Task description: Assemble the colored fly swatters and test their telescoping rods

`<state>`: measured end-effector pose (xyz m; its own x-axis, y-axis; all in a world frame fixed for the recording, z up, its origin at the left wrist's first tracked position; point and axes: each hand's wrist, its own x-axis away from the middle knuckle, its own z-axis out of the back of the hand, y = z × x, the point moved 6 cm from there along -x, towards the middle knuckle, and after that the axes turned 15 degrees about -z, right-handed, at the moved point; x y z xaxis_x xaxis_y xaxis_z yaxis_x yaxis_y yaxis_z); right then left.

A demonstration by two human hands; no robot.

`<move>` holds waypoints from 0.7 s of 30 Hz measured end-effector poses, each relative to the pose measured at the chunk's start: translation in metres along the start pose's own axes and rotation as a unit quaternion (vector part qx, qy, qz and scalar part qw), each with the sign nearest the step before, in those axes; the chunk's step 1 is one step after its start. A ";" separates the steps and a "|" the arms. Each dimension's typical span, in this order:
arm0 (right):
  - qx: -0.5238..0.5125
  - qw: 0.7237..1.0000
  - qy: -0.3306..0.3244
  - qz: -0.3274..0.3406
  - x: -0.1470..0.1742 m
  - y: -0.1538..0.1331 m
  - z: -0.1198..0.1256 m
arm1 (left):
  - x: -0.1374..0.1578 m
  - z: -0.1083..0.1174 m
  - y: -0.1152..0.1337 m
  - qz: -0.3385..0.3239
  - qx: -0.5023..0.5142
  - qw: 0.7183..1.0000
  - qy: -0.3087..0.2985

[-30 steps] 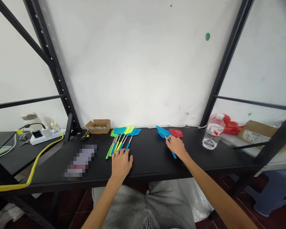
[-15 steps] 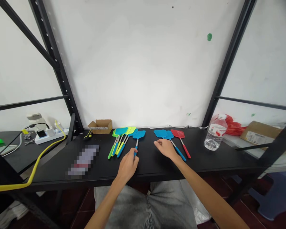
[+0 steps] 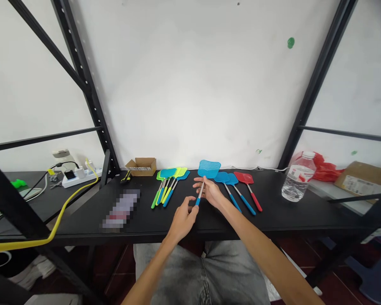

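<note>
The left hand (image 3: 182, 219) and right hand (image 3: 212, 192) are bare, as are both slim forearms (image 3: 260, 239), over faded grey denim jeans (image 3: 180, 273) with dark creases.

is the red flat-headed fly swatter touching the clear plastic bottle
Apart: the head view plainly shows bare black tabletop between the red flat-headed fly swatter and the clear plastic bottle.

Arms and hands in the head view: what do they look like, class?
The left hand and right hand are ungloved, so each grip is an ordinary human one. The forearms are bare of sleeves and taper towards the hands, with no watch, cable or marking showing. Whether a ring is worn cannot be told.
</note>
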<state>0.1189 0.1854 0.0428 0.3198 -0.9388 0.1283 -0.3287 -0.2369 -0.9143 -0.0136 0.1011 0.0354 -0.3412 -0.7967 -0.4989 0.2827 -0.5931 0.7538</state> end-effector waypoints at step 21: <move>0.018 0.999 0.050 -0.011 0.000 -0.004 -0.018 | -0.005 -0.001 -0.005 -0.019 0.104 0.994 0.007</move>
<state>0.1041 0.1824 0.0538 0.2366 -0.9540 0.1843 -0.2902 -0.2505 -0.9236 -0.0122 0.1080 0.0331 -0.3354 -0.7771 -0.5326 0.0784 -0.5864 0.8062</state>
